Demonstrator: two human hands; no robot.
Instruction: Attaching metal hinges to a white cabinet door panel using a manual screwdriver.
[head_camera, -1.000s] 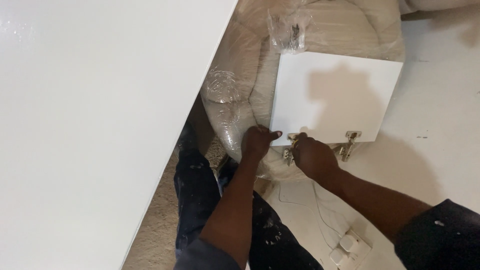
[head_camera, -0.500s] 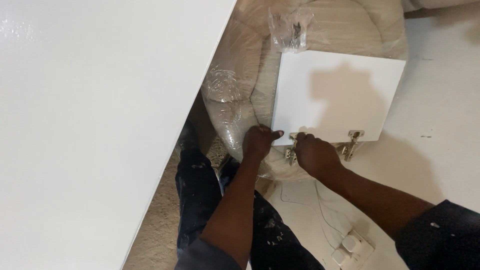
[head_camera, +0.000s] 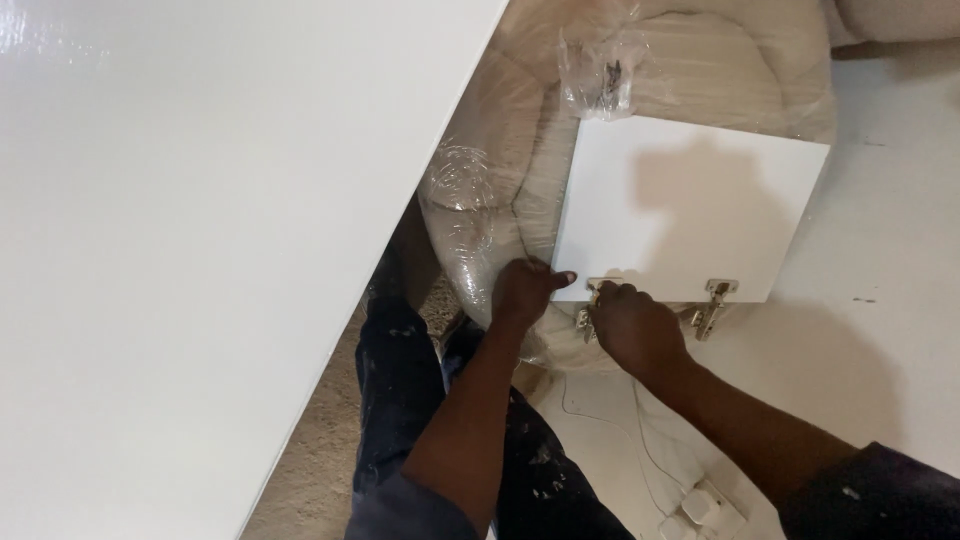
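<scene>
Bright even light, soft head shadow on white panel (head_camera: 690, 210) — mild glare, sharp focus

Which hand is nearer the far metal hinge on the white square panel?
Right. The right hand works at the other hinge, beside the far metal hinge; the left hand grips the white square panel corner, farther away.

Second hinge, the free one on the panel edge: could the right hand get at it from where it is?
Probably yes. The right hand sits on the first hinge, and nothing lies between it and the second hinge along the panel edge.
</scene>
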